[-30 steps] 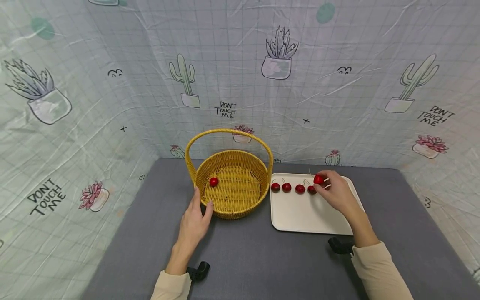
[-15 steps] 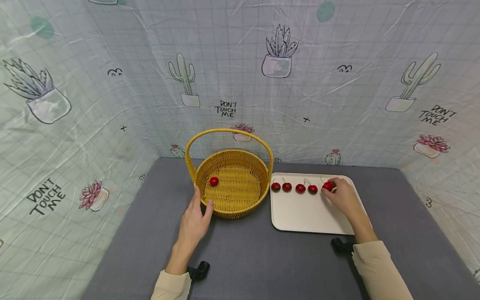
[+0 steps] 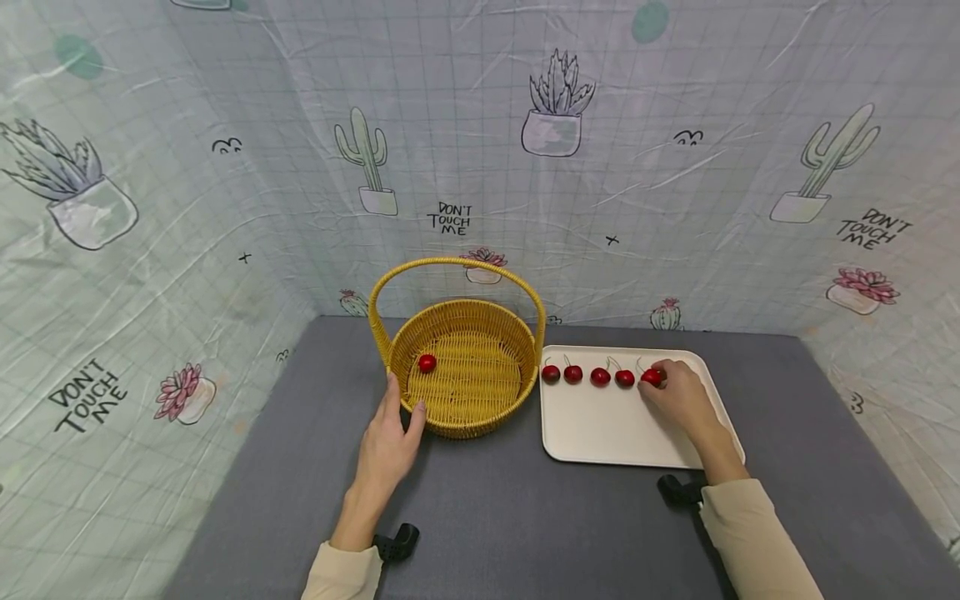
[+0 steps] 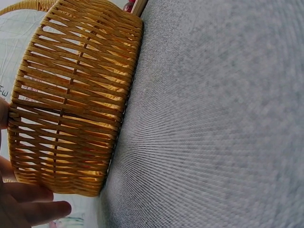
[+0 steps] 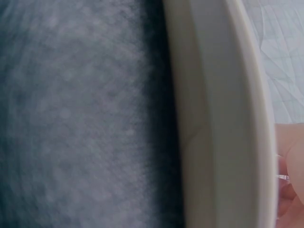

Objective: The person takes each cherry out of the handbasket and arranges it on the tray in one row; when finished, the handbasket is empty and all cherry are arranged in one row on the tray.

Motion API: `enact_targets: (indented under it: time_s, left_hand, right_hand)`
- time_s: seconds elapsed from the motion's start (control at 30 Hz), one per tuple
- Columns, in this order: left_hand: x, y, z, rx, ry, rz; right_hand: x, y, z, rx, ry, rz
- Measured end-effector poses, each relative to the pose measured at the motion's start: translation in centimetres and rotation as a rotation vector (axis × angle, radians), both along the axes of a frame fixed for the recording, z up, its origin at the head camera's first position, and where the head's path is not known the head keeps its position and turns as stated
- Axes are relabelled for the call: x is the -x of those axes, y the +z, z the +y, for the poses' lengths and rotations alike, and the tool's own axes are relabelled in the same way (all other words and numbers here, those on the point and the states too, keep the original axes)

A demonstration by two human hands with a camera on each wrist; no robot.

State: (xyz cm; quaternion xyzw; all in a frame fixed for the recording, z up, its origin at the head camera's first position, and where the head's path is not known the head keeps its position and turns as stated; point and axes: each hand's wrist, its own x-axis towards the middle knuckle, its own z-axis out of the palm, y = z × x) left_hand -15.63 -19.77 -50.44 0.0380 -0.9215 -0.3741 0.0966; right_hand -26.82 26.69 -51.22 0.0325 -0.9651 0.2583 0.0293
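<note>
At the round yellow wicker basket (image 3: 462, 427), my left hand (image 3: 390, 446) touches the near left side, fingers straight along the wall and thumb by the rim. The left wrist view shows those fingers against the woven wall (image 4: 71, 104). One red cherry (image 3: 427, 363) lies inside the basket, toward the left. On the cream tray (image 3: 600, 433), my right hand (image 3: 682, 400) pinches a cherry (image 3: 651, 377) between thumb and fingers, at the right end of a row of stemmed cherries (image 3: 600, 377). The right wrist view has only part of the hand (image 5: 290, 175) behind the tray's rim; the cherry is hidden there.
The basket's tall arched handle (image 3: 457, 261) rises above it. Its right side stands close against the tray's left edge. Both rest on a grey cloth-covered table (image 3: 510, 517). Behind and to the sides hangs a printed curtain (image 3: 465, 150) with cactus drawings.
My right hand has lowered the pinched cherry from above the tray and moved it right, to the end of the row, then slightly back left. My left hand stays at the basket.
</note>
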Motion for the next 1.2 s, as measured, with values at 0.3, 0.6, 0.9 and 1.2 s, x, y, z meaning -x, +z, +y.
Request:
enact_targets:
  time_s: [0.3,0.6,0.9,1.2]
  left_hand:
    - [-0.1,0.1,0.0,0.004,0.000,-0.006]
    - [-0.1,0.3,0.0,0.000,0.006,-0.003]
    - [-0.1,0.4,0.1,0.006,0.006,-0.002]
    - [-0.1,0.2,0.0,0.003,0.010,-0.005]
  right_hand:
    - [-0.8,1.2,-0.5,0.006,-0.020,0.015]
    - [-2.3,5.4,-2.0,0.030,0.027,0.126]
    - [-3.5,8.7,-4.9,0.049,0.064,0.279]
    - [-4.4,10.4,-7.8,0.095,0.143,0.347]
